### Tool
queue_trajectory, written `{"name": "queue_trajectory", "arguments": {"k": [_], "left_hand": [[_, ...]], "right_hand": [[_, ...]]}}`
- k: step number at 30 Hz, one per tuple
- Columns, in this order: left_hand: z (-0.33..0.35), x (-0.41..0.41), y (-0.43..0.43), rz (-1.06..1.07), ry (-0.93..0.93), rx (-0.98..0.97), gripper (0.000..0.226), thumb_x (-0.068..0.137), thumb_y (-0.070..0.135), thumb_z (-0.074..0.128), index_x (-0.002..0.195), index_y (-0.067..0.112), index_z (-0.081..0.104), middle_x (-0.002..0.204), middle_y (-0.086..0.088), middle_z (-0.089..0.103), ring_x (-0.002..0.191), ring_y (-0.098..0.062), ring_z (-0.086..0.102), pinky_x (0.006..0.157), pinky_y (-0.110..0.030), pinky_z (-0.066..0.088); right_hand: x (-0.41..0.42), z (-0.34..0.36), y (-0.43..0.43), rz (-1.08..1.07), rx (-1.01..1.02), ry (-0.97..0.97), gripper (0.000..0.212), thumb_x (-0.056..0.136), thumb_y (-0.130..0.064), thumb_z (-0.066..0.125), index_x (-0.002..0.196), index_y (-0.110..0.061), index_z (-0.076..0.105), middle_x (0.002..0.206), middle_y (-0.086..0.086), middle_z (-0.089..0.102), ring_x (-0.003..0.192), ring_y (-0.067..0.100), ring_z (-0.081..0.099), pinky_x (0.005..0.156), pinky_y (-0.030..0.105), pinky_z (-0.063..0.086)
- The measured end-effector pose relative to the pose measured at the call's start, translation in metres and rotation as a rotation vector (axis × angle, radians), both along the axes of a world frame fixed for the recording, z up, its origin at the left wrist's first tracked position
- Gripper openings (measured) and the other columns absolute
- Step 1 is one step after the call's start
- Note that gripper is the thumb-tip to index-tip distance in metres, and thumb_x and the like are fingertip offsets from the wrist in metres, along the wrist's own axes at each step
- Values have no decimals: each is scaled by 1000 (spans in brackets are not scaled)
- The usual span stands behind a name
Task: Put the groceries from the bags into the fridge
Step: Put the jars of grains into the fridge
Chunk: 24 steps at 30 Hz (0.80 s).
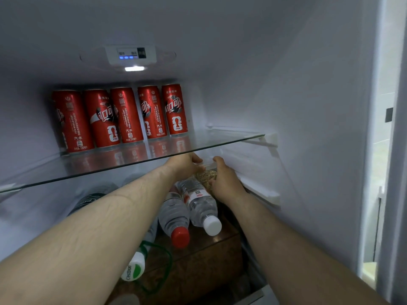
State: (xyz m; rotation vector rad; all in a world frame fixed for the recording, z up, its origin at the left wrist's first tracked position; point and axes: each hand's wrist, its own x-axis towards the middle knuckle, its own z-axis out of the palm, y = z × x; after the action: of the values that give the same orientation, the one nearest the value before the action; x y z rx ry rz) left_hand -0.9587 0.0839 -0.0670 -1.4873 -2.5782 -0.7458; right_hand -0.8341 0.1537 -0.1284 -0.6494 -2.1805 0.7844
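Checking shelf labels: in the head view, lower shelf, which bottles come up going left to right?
Order: dark-labelled bottle → green-labelled bottle → red-capped bottle → white-capped bottle. The grain jar, gripped by left hand and right hand, overlaps the white-capped one, so it is left out.

Cans (123, 117) on glass shelf (198, 148); bottles (187, 208) beneath.

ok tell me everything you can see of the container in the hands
The container looks like clear plastic, filled with brownish speckled grains or seeds. It is just under the glass shelf, above a lying white-capped bottle. The left hand grips its top, the right hand its side; its base is hidden.
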Motion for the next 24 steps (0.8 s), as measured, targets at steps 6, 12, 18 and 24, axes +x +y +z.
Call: {"name": "queue_trajectory", "arguments": {"k": [6, 12, 18, 24], "left_hand": [[6, 5, 5, 4, 89, -68, 44, 89, 31, 67, 130, 18, 58, 134, 0, 58, 116, -16, 55, 91, -24, 41], [12, 11, -9, -3, 148, -178, 69, 91, 30, 64, 150, 21, 29, 154, -3, 36, 139, -25, 37, 114, -41, 33], [27, 47, -45, -5, 97, -98, 52, 95, 41, 54, 142, 24, 41, 148, 0, 43, 132, -20, 45, 106, -34, 37], [14, 113, -106, 32, -43, 30, 48, 97, 42, 51, 143, 31, 42, 147, 3, 45, 131, -16, 44, 99, -32, 42]], "right_hand": [[0, -4, 3, 10, 17, -86, 77, 96, -10, 52, 155, -29, 6, 144, 12, 45, 119, 24, 52, 98, 35, 45], [23, 8, -4, 0, -24, -105, 80, 95, -7, 50, 155, -33, 4, 154, 7, 37, 136, 26, 41, 109, 39, 38], [74, 24, -36, -97, -121, 245, 41, 101, -13, 47, 140, -23, 47, 142, 1, 53, 129, 21, 50, 94, 26, 41], [115, -7, -91, 21, -104, 481, 29, 100, -19, 50, 127, -27, 59, 125, -13, 61, 114, 1, 56, 94, 17, 46]]}}
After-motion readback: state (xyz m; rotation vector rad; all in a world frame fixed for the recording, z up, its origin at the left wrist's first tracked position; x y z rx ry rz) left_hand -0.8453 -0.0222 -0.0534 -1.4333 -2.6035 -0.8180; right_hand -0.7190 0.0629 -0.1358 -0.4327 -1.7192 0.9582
